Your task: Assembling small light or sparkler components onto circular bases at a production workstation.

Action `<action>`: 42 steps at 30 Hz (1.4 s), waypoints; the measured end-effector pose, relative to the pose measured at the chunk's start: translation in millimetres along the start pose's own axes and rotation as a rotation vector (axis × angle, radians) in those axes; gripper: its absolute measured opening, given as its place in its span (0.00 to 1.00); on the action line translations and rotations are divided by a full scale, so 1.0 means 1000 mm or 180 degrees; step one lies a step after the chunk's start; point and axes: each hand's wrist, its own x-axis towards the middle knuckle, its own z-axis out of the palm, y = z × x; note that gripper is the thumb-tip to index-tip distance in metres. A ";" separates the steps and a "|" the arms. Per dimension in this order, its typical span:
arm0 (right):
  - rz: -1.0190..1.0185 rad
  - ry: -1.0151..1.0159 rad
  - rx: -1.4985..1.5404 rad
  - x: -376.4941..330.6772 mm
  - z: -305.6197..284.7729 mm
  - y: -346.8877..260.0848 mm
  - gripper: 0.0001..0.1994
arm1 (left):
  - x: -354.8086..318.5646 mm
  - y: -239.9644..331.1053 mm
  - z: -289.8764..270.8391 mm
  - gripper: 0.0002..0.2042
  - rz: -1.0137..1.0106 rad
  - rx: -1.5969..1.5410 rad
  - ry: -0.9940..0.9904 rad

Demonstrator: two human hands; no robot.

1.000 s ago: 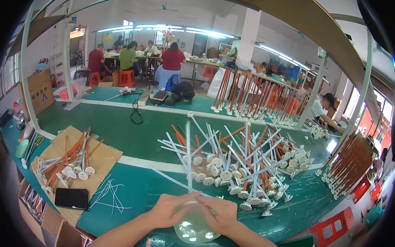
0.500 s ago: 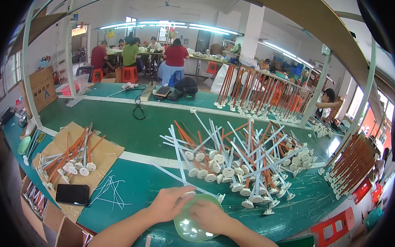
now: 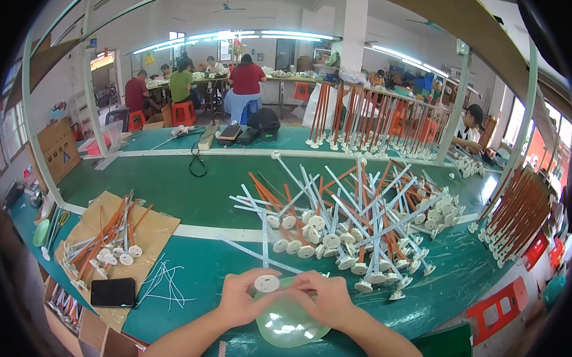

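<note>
Between the thumb and fingers of my left hand (image 3: 241,296) is a round white disc base (image 3: 266,283) with a pale strip (image 3: 265,244) standing up behind it. My right hand (image 3: 329,298) is beside it, fingers pinched together near the disc; what they hold, if anything, is too small to make out. Under both hands lies a shallow translucent green dish (image 3: 290,326), its contents unclear. A heap of similar pale strips and brown strips with white disc bases (image 3: 359,244) spreads just beyond my hands.
At left, cardboard (image 3: 161,223) carries more brown and pale strips, with a black phone (image 3: 113,293) and thin white ties (image 3: 165,287) near it. Racks of brown strips (image 3: 518,215) stand at right and at the back. A red stool (image 3: 498,312) is at lower right. People sit farther off.
My right hand has come up out of the green dish to beside the white disc. My left hand has turned the disc to face me. The view has shifted slightly.
</note>
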 end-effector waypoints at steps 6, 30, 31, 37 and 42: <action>-0.0399 -0.0404 -0.0336 0.001 -0.005 0.010 0.12 | 0.002 -0.001 -0.001 0.15 -0.0014 -0.0034 -0.0124; -0.0893 0.0650 -0.0144 -0.004 0.009 0.003 0.05 | 0.000 0.010 0.000 0.24 0.0798 0.0753 0.0172; -0.1089 0.0922 -0.0344 -0.004 0.008 0.003 0.05 | 0.000 0.013 0.000 0.24 0.0814 0.0752 0.0165; -0.1845 0.1355 -0.0676 -0.004 0.011 -0.004 0.07 | -0.004 0.010 0.003 0.27 0.1147 0.0679 -0.0213; -0.1994 0.1243 -0.0865 -0.004 0.010 0.000 0.11 | -0.011 0.007 0.004 0.27 0.0807 0.0393 -0.0099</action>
